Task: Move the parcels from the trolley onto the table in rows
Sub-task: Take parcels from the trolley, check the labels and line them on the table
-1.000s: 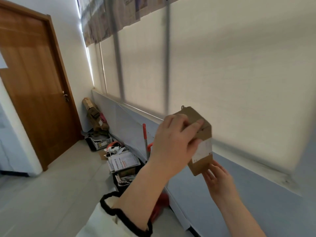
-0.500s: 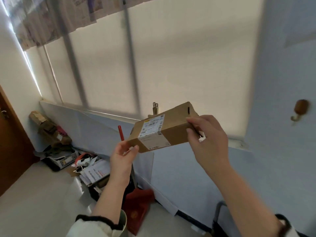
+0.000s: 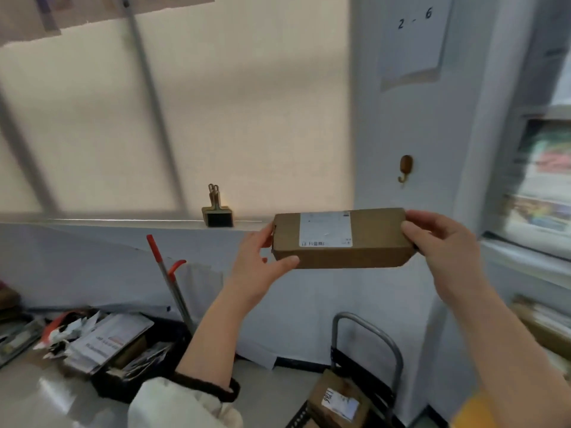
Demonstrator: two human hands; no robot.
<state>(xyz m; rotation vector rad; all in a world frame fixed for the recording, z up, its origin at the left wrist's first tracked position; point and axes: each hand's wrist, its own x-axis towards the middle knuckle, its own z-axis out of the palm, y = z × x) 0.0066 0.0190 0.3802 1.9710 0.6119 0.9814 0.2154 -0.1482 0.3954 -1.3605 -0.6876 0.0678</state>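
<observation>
1. Centre frame: brown parcel held level, left hand gripping one end, right hand the other
2. Its white label faces us, print too blurred to read
3. Upper right, wall sheet reads "2 - 6"
4. Bottom: second parcel on the trolley

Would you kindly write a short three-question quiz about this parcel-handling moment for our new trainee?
1. True or false: the white label on the parcel faces the camera.
2. The left hand and right hand grip the parcel: A) at its two opposite ends; B) both at one end; C) not at all.
3. What is handwritten on the paper on the wall?

Key: 1 true; 2 A; 3 "2 - 6".
</observation>
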